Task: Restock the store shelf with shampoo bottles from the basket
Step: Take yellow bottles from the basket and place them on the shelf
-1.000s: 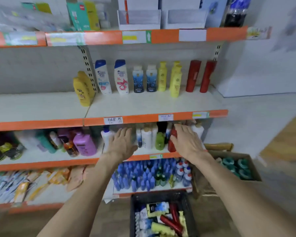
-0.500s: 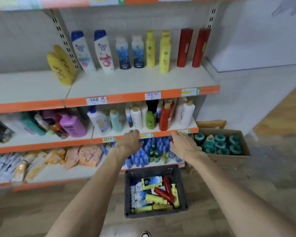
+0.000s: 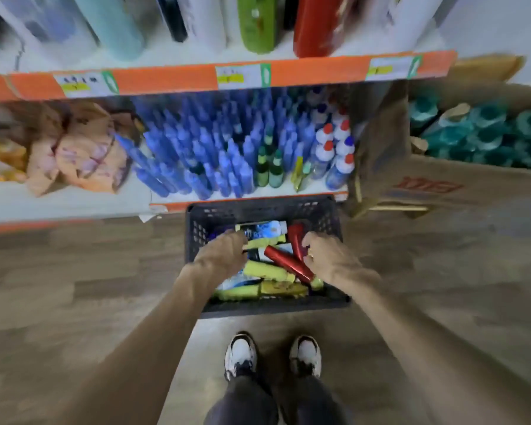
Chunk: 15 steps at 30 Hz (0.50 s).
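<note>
Shampoo bottles (image 3: 284, 288): a loose heap lying inside the basket, filling it from its near edge to its far edge.
Red bottle (image 3: 288, 263): lies slantwise on top of the heap, towards the basket's right edge.
Second red bottle (image 3: 295, 237): stands tilted near the far right corner.
White-and-blue bottle (image 3: 267, 229): lies crosswise along the far edge.
Yellow bottles (image 3: 267, 269): lie on their sides in the middle and along the near edge.
Basket (image 3: 196, 228): a dark perforated plastic crate on the floor, with its far edge just in front of the lowest shelf.
Left hand (image 3: 219, 256): palm down over the basket's left edge, with its fingertips at the white-and-blue bottle. Blur hides whether they grip it.
Right hand (image 3: 328, 259): over the basket's right edge, with its fingers bent towards the second red bottle. I cannot tell whether they pinch it or only touch it.
Lowest shelf (image 3: 74, 204): holds small blue bottles (image 3: 215, 154), a few green bottles (image 3: 269, 167), white bottles with red and blue caps (image 3: 334, 142), and pale orange packets (image 3: 83, 154) towards its left.
Orange-edged shelf (image 3: 166, 81): sits above, with price tags (image 3: 230, 76) on its front edge. A green bottle (image 3: 256, 23) and a red container (image 3: 319, 23) stand on it.
Cardboard box (image 3: 442, 185): on the floor to the right of the basket, packed with teal-capped bottles (image 3: 488, 130).
Floor (image 3: 74, 271): wood-patterned boards.
Shoes (image 3: 241, 354): a white-and-black pair near the basket's near edge.
</note>
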### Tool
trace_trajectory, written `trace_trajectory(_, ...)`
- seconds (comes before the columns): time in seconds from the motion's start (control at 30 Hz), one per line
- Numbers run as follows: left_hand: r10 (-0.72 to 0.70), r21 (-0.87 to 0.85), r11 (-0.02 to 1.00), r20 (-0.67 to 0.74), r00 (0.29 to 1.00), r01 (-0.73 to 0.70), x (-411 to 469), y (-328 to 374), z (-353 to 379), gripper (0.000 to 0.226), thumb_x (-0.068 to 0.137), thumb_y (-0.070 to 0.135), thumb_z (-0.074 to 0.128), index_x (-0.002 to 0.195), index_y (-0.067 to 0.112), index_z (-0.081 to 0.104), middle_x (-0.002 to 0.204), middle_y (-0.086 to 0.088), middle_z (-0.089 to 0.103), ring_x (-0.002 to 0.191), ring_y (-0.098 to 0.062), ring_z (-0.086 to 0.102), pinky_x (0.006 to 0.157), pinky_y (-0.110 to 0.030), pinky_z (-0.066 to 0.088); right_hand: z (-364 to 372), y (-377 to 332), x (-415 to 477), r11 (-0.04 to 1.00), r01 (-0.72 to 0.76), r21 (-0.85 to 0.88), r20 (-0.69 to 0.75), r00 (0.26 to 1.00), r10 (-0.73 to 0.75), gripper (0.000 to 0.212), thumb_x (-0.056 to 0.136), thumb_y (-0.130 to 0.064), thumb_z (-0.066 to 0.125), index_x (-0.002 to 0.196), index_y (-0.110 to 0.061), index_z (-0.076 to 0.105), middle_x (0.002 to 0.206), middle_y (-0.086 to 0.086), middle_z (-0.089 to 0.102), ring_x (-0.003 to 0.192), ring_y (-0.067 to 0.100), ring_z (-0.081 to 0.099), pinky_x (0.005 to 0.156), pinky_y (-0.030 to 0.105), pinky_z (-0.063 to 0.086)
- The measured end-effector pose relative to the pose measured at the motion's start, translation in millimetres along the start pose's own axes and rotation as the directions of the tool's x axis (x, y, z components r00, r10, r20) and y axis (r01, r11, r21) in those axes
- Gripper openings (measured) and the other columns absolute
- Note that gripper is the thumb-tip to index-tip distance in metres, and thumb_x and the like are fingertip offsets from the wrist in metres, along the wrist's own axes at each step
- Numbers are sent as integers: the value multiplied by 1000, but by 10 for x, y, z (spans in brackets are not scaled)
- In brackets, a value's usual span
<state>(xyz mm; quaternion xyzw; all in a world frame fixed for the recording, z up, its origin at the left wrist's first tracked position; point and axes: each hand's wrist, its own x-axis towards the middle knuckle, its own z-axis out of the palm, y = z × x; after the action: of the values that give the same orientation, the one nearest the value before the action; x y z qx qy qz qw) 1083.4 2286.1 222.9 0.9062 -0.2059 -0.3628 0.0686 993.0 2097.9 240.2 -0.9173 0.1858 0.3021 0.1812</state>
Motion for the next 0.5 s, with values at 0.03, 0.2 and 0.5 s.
trace_trajectory(0.03, 1, -6, 1000, 33, 999, 0, 265, -98, 363, 36, 90, 20, 53, 127, 16, 53, 131, -8, 56, 117, -28, 56, 93, -36, 46, 312, 116, 270, 1000, -10, 7, 25, 1000, 10, 31, 94, -21, 58, 125, -17, 56, 120, 10, 64, 111, 30, 60, 92, 41, 52)
trace_trajectory(0.2, -4, 45, 999, 22, 1000, 3, 1370, -490, 1791, 40, 91, 14, 48, 127, 30, 55, 127, -5, 58, 109, -26, 59, 82, -32, 43, 1720, 546, 1438, 999, -3, 35, 117, 993, -1, 32, 96, -19, 53, 129, -21, 52, 115, 11, 63, 98, 30, 66, 88, 42, 54)
trace_trajectory(0.5, 146, 84, 985, 47, 988, -150, 2702, -897, 2641, 55, 82, 24, 66, 134, 30, 49, 132, 0, 57, 117, -22, 57, 97, -35, 47, 2603, 1066, 2792, 999, -9, -32, -146, 989, 4, 38, 92, -11, 56, 130, -16, 52, 130, 8, 53, 119, 30, 54, 100, 42, 47)
